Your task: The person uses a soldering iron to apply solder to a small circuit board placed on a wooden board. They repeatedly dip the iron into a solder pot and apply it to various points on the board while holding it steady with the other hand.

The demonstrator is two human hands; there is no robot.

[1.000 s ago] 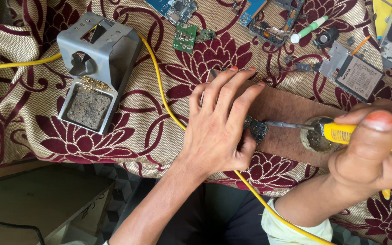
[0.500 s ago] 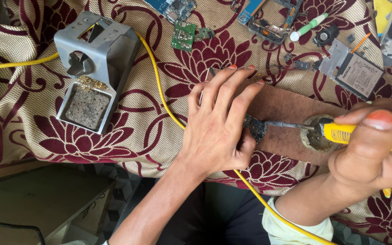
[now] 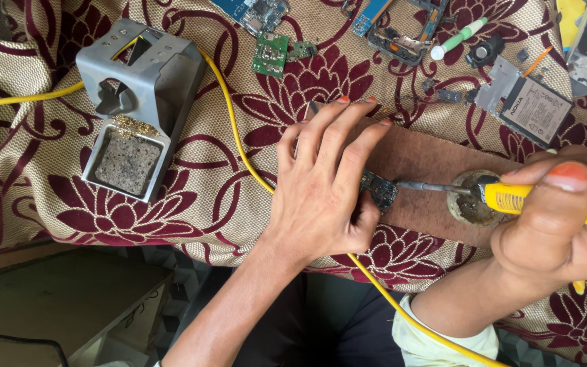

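The small circuit board [image 3: 379,190] was pinned by the left hand [image 3: 324,187], fingers flat; the yellow soldering iron [image 3: 511,197] was gripped firmly by the right hand [image 3: 565,217], so the near thumb could be burned by a slip

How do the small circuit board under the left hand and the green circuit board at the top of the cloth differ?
The small dark circuit board lies on the brown board, pinned by the left hand, with the tip of the soldering iron held by the right hand at it. The green circuit board lies untouched on the patterned cloth, fully in view, brighter. Both lie flat.
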